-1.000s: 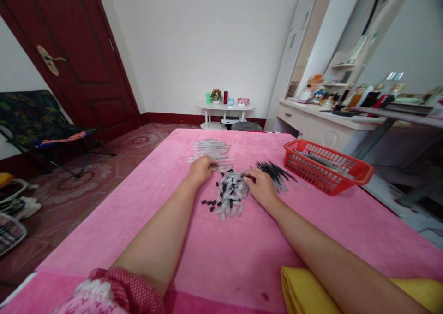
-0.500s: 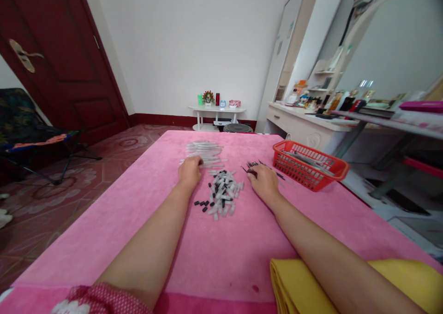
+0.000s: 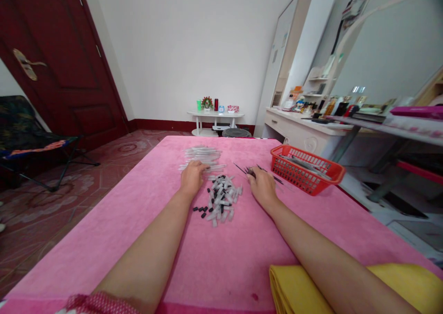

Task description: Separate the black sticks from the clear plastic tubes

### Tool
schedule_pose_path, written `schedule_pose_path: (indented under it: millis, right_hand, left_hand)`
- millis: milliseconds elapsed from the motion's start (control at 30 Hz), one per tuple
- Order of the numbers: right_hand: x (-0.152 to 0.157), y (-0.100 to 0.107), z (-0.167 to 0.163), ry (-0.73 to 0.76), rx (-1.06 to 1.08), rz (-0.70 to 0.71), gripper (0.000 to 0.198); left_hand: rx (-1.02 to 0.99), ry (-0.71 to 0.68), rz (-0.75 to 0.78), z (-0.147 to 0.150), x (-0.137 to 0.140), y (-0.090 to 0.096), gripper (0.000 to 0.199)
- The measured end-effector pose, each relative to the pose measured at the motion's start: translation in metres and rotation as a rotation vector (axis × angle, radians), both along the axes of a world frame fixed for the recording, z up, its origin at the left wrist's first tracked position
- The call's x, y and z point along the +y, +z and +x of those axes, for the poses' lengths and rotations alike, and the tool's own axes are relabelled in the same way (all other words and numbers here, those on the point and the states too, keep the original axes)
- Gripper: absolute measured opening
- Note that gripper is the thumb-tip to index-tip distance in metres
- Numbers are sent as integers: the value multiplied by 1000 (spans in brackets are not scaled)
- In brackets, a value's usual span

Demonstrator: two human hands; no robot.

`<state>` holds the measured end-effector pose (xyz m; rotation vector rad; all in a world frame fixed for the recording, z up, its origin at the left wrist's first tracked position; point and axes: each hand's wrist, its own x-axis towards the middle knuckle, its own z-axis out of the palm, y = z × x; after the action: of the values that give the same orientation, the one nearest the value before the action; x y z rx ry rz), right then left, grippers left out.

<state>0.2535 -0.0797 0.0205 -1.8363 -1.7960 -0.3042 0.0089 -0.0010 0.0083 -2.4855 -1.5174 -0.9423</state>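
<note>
My left hand (image 3: 193, 179) rests at the near edge of a stack of clear, slender pen barrels (image 3: 202, 153), fingers curled down and pinched on a barrel; the fingertips are partly hidden. On the other side, my right hand (image 3: 262, 183) bends over thin dark pen refills (image 3: 278, 180), thumb and fingers closed on some of them. One refill juts out to the left of its fingers. Between my hands lies a heap of translucent caps (image 3: 224, 202) mixed with small black plugs (image 3: 203, 215), several of them scattered at the heap's left edge.
A red plastic basket (image 3: 297, 178) holding long grey pieces stands at the table's right. Folded yellow cloth (image 3: 290, 288) lies near me under my right forearm. Pink cloth (image 3: 138, 217) covers the table. A dressing table (image 3: 294, 127) and a folding chair (image 3: 31, 143) stand beyond.
The view has tilted slightly upward, so the table sits lower. My left fingers reach a little further right, and a refill now juts further left from my right hand.
</note>
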Motion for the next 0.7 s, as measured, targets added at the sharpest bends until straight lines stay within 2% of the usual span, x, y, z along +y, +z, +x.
schedule_pose_path:
  millis: [167, 433, 600, 700]
  right_hand:
    - [-2, 2, -3, 119, 48, 37, 10]
    - [-2, 3, -3, 142, 16, 16, 9]
    - [-5, 7, -2, 158, -12, 67, 11]
    - [-7, 13, 0, 172, -103, 97, 12]
  left_hand:
    - [18, 0, -8, 0, 1, -1, 38]
    - [74, -31, -6, 2, -2, 3, 41]
    - [87, -91, 53, 3, -4, 6, 42]
    - [101, -139, 84, 3, -2, 6, 43]
